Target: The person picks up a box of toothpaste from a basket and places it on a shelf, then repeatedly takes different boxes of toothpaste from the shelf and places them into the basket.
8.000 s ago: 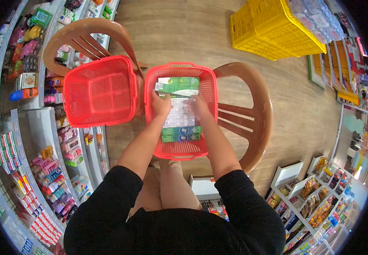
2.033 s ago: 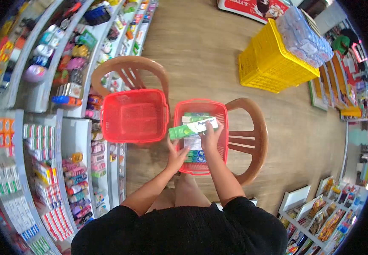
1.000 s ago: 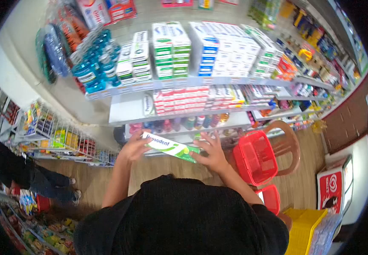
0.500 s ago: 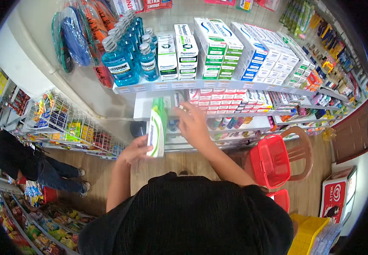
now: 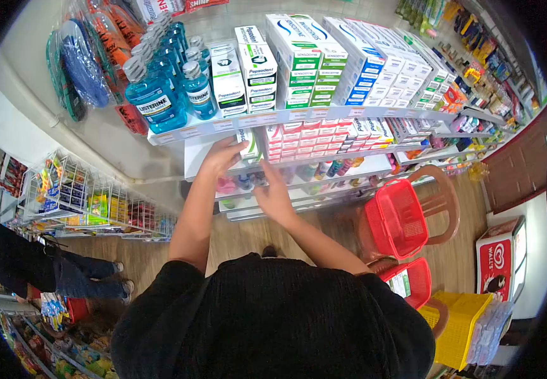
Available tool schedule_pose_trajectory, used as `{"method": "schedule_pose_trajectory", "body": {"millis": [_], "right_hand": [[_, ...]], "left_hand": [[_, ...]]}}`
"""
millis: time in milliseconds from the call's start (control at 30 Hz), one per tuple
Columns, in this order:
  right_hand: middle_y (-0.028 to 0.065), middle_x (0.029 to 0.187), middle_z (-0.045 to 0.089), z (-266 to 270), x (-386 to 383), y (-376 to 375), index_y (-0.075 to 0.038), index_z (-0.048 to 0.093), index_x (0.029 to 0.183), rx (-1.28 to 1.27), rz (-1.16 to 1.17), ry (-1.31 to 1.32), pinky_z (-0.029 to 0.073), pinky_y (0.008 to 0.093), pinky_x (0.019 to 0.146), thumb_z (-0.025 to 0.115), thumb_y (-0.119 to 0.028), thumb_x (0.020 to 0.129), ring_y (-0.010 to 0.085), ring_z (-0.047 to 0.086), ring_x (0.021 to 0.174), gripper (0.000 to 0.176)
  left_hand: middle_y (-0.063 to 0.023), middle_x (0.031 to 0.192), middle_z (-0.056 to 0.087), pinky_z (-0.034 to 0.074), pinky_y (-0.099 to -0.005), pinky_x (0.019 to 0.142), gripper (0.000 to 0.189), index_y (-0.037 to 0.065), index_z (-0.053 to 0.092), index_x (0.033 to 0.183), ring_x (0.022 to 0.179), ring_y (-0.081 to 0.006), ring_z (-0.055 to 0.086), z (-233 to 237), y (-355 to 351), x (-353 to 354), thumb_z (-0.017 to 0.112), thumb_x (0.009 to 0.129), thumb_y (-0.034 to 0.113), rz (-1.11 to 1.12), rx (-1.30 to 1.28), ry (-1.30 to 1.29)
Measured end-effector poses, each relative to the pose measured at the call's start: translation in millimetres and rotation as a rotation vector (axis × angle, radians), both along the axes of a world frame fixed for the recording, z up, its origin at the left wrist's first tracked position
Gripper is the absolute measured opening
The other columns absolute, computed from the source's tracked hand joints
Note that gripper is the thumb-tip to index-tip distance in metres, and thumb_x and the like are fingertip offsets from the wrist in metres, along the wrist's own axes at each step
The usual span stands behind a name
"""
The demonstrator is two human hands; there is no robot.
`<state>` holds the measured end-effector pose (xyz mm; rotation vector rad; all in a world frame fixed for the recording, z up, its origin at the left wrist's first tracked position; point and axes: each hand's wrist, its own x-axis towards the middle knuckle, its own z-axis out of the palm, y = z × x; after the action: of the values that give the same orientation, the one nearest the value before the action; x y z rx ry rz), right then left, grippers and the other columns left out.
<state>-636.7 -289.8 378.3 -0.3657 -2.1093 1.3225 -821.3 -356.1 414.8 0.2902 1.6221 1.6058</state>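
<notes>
My left hand [image 5: 223,158] reaches onto the second shelf [image 5: 199,155], fingers closed on the left side of a white and green toothpaste box [image 5: 249,144]. This box stands at the shelf's left part, beside stacked red and white toothpaste boxes [image 5: 298,140]. Part of it is hidden by my fingers and the upper shelf. My right hand [image 5: 273,197] hangs empty in front of the shelf edge, a little below and right of the box. Its index finger points up and the thumb is apart.
Above, the top shelf [image 5: 223,124] holds mouthwash bottles [image 5: 153,104], Pepsodent boxes [image 5: 228,82] and Sensodyne boxes [image 5: 297,60]. Red baskets [image 5: 400,221] sit by a chair [image 5: 444,215] at right. A wire rack [image 5: 96,196] and a person [image 5: 39,262] are at left.
My left hand has moved up to the second shelf with the toothpaste box. My right hand has drawn back down from the shelf. The view has shifted slightly.
</notes>
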Motion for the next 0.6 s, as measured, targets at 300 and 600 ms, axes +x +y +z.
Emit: {"method": "schedule_pose_trajectory", "body": {"millis": [300, 600], "right_hand": [[0.0281, 0.141, 0.037, -34, -14, 4, 0.006, 0.028, 0.142, 0.097, -0.048, -0.003, 0.041, 0.0369, 0.101, 0.059, -0.008, 0.078, 0.0381, 0.039, 0.131, 0.072], [0.0283, 0.142, 0.037, -38, -19, 6, 0.005, 0.027, 0.143, 0.012, -0.055, -0.002, 0.033, 0.0372, 0.107, 0.059, -0.011, 0.080, 0.0376, 0.039, 0.131, 0.073]], "left_hand": [[-0.0033, 0.100, 0.063, 0.045, -0.0230, 0.072, 0.045, 0.003, 0.057, 0.124, 0.083, -0.0095, 0.055, -28, 10, 1, 0.071, 0.085, 0.022, 0.010, 0.056, 0.080], [-0.0010, 0.088, 0.062, 0.039, -0.0212, 0.058, 0.034, 0.005, 0.062, 0.116, 0.070, -0.0059, 0.050, -36, 18, 2, 0.068, 0.087, 0.022, -0.014, 0.044, 0.133]]}}
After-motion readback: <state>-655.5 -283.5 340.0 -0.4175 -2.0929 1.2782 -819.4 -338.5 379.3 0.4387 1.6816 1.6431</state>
